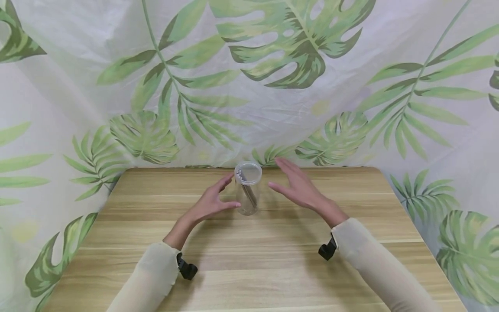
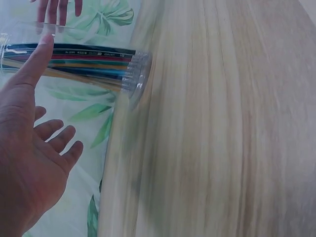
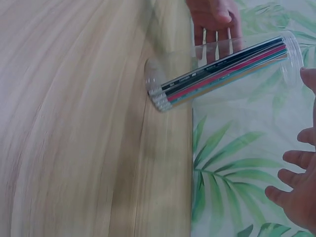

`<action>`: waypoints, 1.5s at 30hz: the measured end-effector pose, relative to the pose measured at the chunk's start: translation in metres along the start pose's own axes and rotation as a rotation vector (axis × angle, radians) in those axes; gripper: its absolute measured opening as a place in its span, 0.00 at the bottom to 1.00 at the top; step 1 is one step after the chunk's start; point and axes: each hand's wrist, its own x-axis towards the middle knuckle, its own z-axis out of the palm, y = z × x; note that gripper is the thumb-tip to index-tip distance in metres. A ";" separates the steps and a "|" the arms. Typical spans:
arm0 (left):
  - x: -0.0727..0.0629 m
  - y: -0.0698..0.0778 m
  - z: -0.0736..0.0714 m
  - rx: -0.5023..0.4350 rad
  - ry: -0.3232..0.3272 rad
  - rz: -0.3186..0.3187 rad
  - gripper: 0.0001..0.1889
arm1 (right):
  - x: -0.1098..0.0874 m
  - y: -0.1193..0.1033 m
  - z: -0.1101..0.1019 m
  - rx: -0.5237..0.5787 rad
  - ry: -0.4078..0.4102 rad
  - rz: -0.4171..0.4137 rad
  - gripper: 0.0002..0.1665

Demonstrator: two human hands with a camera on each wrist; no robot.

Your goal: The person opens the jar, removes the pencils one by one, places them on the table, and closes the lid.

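A clear cylindrical jar [image 1: 240, 197] with a clear lid [image 1: 249, 170] stands upright toward the back of the table. Inside it several pencils [image 2: 94, 59] lean together, dark, red, teal and yellowish ones, best seen in the wrist views. My left hand [image 1: 210, 203] is at the jar's left side with its fingers spread; the thumb tip is right at the jar's wall and overlaps it in the left wrist view. To the right of the jar my right hand [image 1: 299, 187] hovers, fingers extended and thumb apart, with a gap between it and the jar.
The wood-grain table [image 1: 249, 277] ends just behind the jar. Beyond that edge hangs a pale cloth [image 1: 280, 117] printed with green leaves, which also surrounds the table's sides. Small black cameras [image 1: 188, 269] sit at both wrists.
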 end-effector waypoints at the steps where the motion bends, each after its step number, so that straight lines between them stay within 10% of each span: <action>1: 0.001 0.000 0.001 -0.017 0.001 0.003 0.54 | 0.001 -0.001 0.001 0.019 0.005 0.002 0.54; 20: 0.006 -0.002 0.013 -0.122 0.044 -0.003 0.48 | 0.022 -0.019 0.014 0.358 0.065 -0.075 0.44; 45: 0.012 -0.005 0.022 -0.148 0.067 0.011 0.38 | 0.033 -0.025 0.019 0.432 0.072 -0.117 0.42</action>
